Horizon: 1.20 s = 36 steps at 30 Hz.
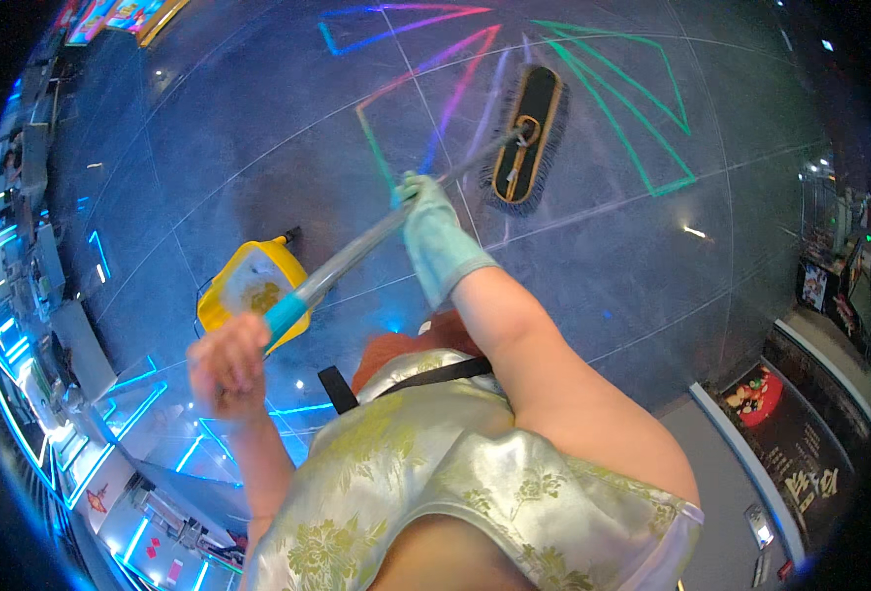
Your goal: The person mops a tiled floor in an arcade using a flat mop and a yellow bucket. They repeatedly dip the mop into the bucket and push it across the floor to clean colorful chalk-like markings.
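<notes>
A dust mop lies flat against the dark tiled floor ahead, its long mop head (530, 137) edged with a dark fringe. From a joint on the head, the metal mop handle (358, 250) slants back toward me and ends in a blue grip. My right hand (426, 214), in a pale green rubber glove, is closed around the lower middle of the handle. Bare and motion-blurred, my left hand (228, 362) is curled at the blue end of it. Beneath the handle, a yellow plastic container (291, 258) stands on the floor with brownish matter inside.
Coloured light outlines and white glare fall on the glossy floor (568, 295). Neon-lit counters or machines (84, 347) line the left side. A dark printed panel (782, 443) with a pale edge rises at the lower right. Another machine (827, 288) stands at the far right.
</notes>
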Available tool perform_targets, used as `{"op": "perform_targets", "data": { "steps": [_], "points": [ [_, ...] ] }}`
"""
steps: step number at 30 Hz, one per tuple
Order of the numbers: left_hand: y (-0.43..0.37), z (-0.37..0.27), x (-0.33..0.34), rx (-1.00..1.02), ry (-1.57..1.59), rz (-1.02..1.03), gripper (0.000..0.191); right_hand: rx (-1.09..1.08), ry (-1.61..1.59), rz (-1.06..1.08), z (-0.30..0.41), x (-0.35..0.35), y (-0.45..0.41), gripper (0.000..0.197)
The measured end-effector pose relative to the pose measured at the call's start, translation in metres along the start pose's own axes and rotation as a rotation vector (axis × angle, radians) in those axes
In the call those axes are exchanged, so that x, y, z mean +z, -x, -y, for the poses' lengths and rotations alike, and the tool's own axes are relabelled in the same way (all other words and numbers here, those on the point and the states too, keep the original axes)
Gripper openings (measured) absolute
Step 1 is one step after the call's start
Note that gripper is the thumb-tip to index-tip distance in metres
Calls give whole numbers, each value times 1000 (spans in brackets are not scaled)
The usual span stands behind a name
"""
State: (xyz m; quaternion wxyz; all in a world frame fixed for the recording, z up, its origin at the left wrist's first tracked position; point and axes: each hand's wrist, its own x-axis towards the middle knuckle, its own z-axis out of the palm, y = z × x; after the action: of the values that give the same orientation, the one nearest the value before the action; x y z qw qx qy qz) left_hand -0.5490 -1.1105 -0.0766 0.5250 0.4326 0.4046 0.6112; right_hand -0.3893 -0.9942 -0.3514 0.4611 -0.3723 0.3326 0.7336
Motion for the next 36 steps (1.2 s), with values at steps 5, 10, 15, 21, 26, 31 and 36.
{"op": "perform_targets", "data": {
  "steps": [5,10,15,21,26,31,36],
  "points": [
    [33,-57,-19,61,-84,-271,36,84,402,-88,-99,74,51,9],
    [50,-73,1,69,-490,-541,35,391,671,-92,-160,88,35,12],
    [30,-68,4,36,-622,-305,35,475,746,139,-171,84,4,15],
    [-1,-114,-50,80,-424,67,35,421,759,-70,-179,136,21,18],
    [-50,-97,-110,75,-278,401,44,462,380,-63,-132,143,-15,14],
    [-138,-68,-126,64,-239,813,37,103,436,34,-75,143,-54,14],
    [-184,-8,-124,62,-211,897,35,-104,105,-54,-30,134,-68,11]
  ]
}}
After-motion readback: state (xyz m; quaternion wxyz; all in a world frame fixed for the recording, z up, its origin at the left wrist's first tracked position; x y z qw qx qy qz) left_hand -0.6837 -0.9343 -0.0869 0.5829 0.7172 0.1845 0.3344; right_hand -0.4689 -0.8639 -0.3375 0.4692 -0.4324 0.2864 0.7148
